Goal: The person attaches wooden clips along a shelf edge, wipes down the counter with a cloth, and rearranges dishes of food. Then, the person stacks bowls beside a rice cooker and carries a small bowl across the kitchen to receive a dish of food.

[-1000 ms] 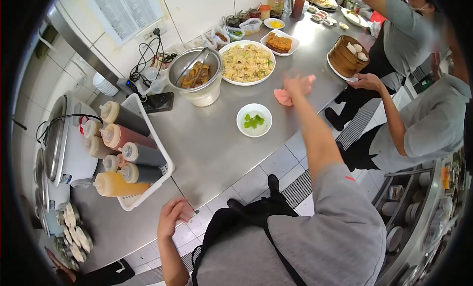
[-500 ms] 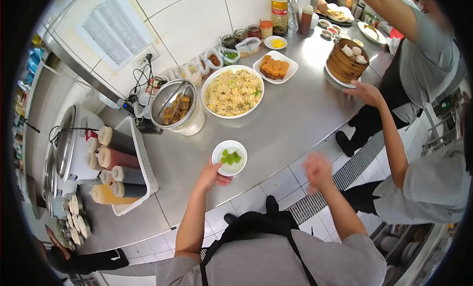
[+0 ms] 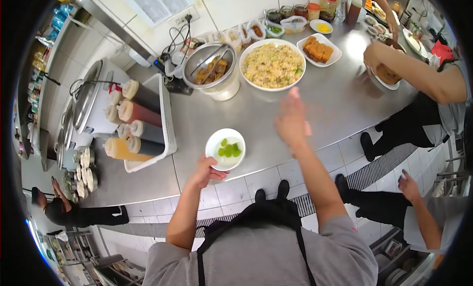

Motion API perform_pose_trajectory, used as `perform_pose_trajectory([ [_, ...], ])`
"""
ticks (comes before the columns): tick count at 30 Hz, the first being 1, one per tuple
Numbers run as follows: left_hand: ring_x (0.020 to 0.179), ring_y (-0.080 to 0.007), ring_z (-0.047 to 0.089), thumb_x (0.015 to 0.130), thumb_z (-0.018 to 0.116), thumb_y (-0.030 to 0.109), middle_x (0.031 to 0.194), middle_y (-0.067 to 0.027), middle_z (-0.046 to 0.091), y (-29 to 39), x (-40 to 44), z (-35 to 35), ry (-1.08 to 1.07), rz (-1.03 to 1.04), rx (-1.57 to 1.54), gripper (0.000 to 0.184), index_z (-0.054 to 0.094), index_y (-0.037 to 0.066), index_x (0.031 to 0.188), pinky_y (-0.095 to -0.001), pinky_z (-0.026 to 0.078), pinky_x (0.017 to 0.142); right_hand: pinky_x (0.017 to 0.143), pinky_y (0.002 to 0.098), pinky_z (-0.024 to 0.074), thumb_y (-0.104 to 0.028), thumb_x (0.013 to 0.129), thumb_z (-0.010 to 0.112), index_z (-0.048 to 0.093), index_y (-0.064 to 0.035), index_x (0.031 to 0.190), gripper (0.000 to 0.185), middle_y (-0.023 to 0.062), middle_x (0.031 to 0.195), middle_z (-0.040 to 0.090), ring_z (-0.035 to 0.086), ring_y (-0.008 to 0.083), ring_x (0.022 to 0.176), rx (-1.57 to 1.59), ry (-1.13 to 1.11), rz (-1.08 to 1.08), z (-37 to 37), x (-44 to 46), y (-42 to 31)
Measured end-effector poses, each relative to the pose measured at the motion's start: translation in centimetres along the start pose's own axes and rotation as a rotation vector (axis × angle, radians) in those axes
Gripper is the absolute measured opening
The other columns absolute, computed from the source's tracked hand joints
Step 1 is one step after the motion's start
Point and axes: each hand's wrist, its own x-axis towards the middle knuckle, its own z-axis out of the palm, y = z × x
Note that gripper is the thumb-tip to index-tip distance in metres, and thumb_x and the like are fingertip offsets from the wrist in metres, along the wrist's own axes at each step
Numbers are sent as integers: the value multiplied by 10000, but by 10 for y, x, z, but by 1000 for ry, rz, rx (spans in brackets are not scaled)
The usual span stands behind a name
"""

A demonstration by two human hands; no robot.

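My left hand (image 3: 208, 172) supports a small white bowl (image 3: 212, 149) from its near left side, fingers beneath it and thumb at the rim. Green leaves (image 3: 229, 148) lie in the bowl's pale contents. My right hand (image 3: 293, 119) is blurred, with fingers stretched forward and nothing visible in it. It is over the counter, just short of a big white bowl of fried rice (image 3: 272, 64). Left of the rice, a metal bowl (image 3: 189, 71) of brown food pieces with a utensil in it rests on a pale container. Sliced fried food (image 3: 318, 49) lies on a square white dish right of the rice.
Squeeze bottles (image 3: 140, 113) fill a white basket (image 3: 170, 121) on the left. Small jars and tubs (image 3: 294, 23) line the wall. A co-worker's arm (image 3: 419, 69) reaches over a bamboo steamer (image 3: 388, 75) at right. Another person's hand (image 3: 409, 186) is below, off the counter's edge.
My right hand has moved forward over the counter. My left hand still supports the bowl of leaves. The co-worker's arm has come down across the steamer; the other person's hand has drawn back. The view has shifted.
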Motion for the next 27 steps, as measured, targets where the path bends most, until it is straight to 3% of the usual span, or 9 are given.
perform_pose_trajectory([
  [2,558,-239,628,719,404,88,814,-222,602,5,-26,-20,40,58,31,474,327,-48,1167,-276,537,444,1041,439,177,-182,723,533,482,27,1151,479,244,1366,231,216,373,1271,149,74,-115,31,-9,-54],
  [6,517,-236,616,714,394,76,769,-228,599,-3,-72,-56,95,122,19,467,331,-59,1157,-275,533,425,1038,454,186,-201,745,517,418,32,1206,526,239,1364,236,230,367,1268,363,-105,-212,36,-8,-161],
  [9,495,-236,607,709,386,63,728,-228,597,-17,-99,-77,189,150,-57,459,342,-62,1149,-276,525,401,1032,449,207,-189,759,501,399,34,1213,516,235,1356,249,238,363,1265,380,-97,-217,57,14,-205],
  [15,431,-219,580,679,433,105,677,-224,594,-52,-139,-109,281,167,-92,484,371,-114,1106,-252,509,367,1036,422,214,-184,810,434,400,25,1209,452,217,1342,286,268,327,1255,414,-133,-404,93,83,-250],
  [19,464,-238,596,697,407,66,702,-225,596,-81,-154,-130,325,108,-166,467,358,-78,1138,-266,516,377,1003,399,249,-174,772,464,402,34,1191,472,195,1339,299,296,299,1242,451,-59,-483,125,111,-279],
  [21,475,-244,603,715,385,31,708,-223,599,-92,-158,-137,352,81,-206,463,339,-42,1169,-271,513,377,1003,394,253,-162,766,466,393,41,1204,488,198,1337,307,305,304,1235,625,-137,-656,135,115,-285],
  [24,471,-246,602,716,380,27,718,-228,599,-93,-160,-143,289,88,-204,470,332,-40,1179,-271,511,374,1010,380,254,-160,754,470,389,43,1218,512,207,1340,299,306,317,1232,659,-272,-691,100,85,-288],
  [27,468,-244,598,708,397,47,732,-232,596,-85,-158,-142,269,113,-188,474,343,-57,1167,-264,514,370,1003,371,272,-153,732,491,394,38,1224,537,218,1344,285,303,326,1234,456,-192,-723,81,17,-287],
])
